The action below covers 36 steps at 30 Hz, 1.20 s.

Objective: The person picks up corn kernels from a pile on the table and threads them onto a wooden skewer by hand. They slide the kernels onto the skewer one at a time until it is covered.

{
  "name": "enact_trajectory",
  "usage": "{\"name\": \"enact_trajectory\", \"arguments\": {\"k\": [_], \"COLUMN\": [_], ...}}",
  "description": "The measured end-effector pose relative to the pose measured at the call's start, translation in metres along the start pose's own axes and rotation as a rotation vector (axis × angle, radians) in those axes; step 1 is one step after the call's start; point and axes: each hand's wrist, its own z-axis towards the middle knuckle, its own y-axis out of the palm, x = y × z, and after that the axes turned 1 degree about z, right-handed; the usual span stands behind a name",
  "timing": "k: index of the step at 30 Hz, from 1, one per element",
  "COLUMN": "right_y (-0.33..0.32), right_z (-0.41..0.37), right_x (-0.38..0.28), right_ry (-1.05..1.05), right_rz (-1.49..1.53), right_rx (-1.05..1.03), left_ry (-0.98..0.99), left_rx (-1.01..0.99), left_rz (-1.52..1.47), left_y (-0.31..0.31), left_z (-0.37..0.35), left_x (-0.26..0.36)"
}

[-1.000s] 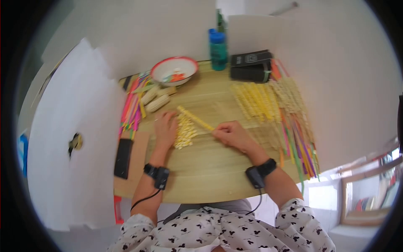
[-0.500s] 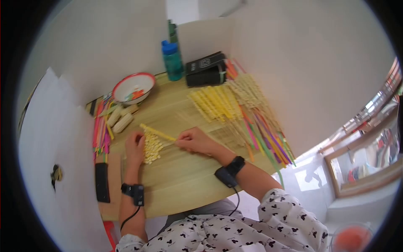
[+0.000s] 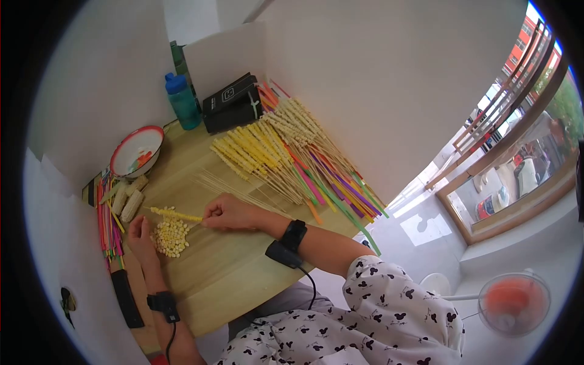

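Observation:
A thin skewer threaded with yellow corn kernels (image 3: pixel 176 214) runs level from my right hand (image 3: pixel 230 213), whose fingers are closed round its right end. My left hand (image 3: pixel 142 237) is near the skewer's bare left tip, fingers bent together; whatever they pinch is too small to name. Between my hands lies a pile of loose yellow kernels (image 3: pixel 171 236) on the wooden table (image 3: pixel 225 267). Stripped corn cobs (image 3: pixel 132 205) rest beyond my left hand. Filled yellow skewers (image 3: pixel 255 149) lie in rows past my right hand.
At the back stand a red-rimmed bowl (image 3: pixel 137 152), a blue bottle (image 3: pixel 182 103) and a black box (image 3: pixel 232 103). Coloured strips (image 3: pixel 344 188) lie at right, more strips (image 3: pixel 108 222) at left. A black strap-like object (image 3: pixel 126 298) is at the left edge. Bare skewers (image 3: pixel 237 190) lie mid-table.
The camera view has turned to the right, so the table appears shifted left. My right hand still holds the corn skewer, and my left hand remains beside the kernel pile.

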Motion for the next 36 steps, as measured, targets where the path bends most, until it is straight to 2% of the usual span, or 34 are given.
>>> {"name": "enact_trajectory", "arguments": {"k": [2,4,5,6,7,12,15,36], "right_y": [0.005,0.005,0.006,0.006,0.008,0.009,0.008,0.009], "right_z": [0.006,0.007,0.007,0.007,0.007,0.007,0.008,0.009], "right_x": [0.012,0.013,0.01,0.01,0.01,-0.005,-0.001,0.002], "right_ry": [-0.064,-0.063,-0.062,-0.059,-0.018,0.101,0.106,0.083], "right_rz": [-0.02,-0.106,-0.106,-0.105,-0.116,-0.035,-0.037,-0.067], "right_rx": [0.012,0.015,0.021,0.022,0.022,-0.014,-0.001,-0.052], "left_ry": [0.091,-0.12,-0.14,-0.098,-0.101,-0.121,-0.164,-0.19], "left_rx": [-0.005,0.013,0.033,0.051,0.067,0.114,0.099,0.094], "left_rz": [0.106,-0.009,0.019,-0.17,-0.151,-0.481,-0.531,-0.555], "left_y": [-0.01,-0.009,-0.009,-0.008,-0.008,-0.004,-0.007,-0.004], "left_z": [0.002,-0.009,-0.006,0.011,0.013,0.013,0.012,0.01], "left_x": [0.0,0.052,0.049,-0.014,-0.022,-0.028,-0.021,-0.014]}}
